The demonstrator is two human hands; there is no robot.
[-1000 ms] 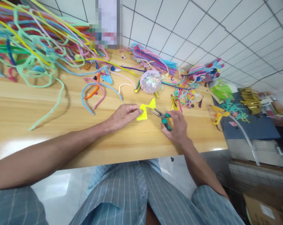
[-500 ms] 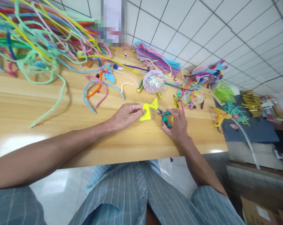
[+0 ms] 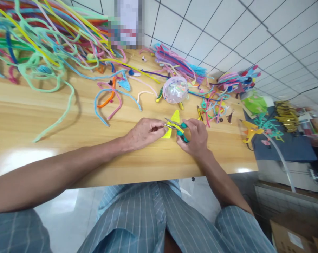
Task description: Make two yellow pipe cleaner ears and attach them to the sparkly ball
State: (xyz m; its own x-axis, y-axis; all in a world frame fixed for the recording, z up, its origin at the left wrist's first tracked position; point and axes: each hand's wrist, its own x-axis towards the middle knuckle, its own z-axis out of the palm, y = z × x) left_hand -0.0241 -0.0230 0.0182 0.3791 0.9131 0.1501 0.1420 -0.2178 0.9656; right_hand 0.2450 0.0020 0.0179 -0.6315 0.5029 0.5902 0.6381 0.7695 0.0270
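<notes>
My left hand (image 3: 144,134) is closed, its thumb and fingertips pinching a bright yellow folded piece (image 3: 176,116) that looks like joined pipe cleaners. One pointed part of the piece sticks up, and another part hangs below the fingertips. Pliers (image 3: 184,125) with teal and black handles are gripped in my right hand (image 3: 196,140). Their jaws stand apart, pointing left at the yellow piece, with a yellow strip between them. Just beyond the hands, a clear, shiny dome (image 3: 176,90) with a pale purple rim rests on yellow and green legs.
Loose pipe cleaners (image 3: 50,52) cover the table's left back. A purple and blue bundle (image 3: 174,63) lies by the tiled wall (image 3: 195,28). Short scraps (image 3: 214,107) lie right of the dome. A yellow glue gun (image 3: 250,130) sits at the table's right edge.
The pliers' jaws have opened and moved left over the yellow piece, close to my left fingertips. The yellow piece has turned, its pointed part now more upright.
</notes>
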